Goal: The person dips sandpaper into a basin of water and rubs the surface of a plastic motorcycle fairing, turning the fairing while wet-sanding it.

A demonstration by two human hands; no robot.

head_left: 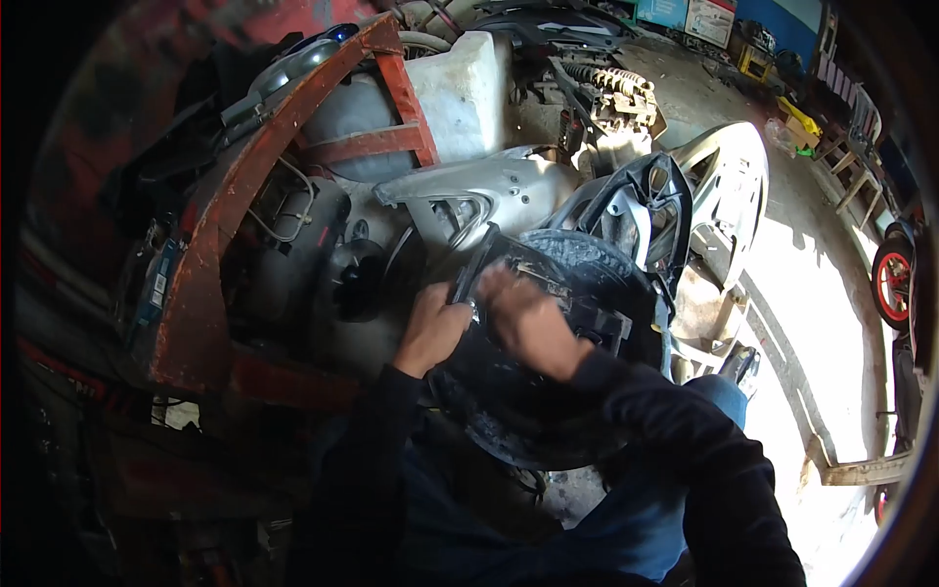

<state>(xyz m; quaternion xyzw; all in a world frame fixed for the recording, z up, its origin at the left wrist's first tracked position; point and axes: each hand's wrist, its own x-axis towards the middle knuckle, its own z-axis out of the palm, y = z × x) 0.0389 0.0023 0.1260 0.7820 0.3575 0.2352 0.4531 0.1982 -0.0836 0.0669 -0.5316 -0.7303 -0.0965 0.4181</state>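
Fingers of left hand [435,328] grip a dark part [474,260] above round black piece [499,440]; right hand [533,323] curls, blurred. Its hold is unclear.

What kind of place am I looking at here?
Probably a motorcycle repair workshop. The clues are a red-rimmed wheel with a tyre at the right edge, a silver vehicle body panel in the middle, and a cluster of coiled springs behind it.
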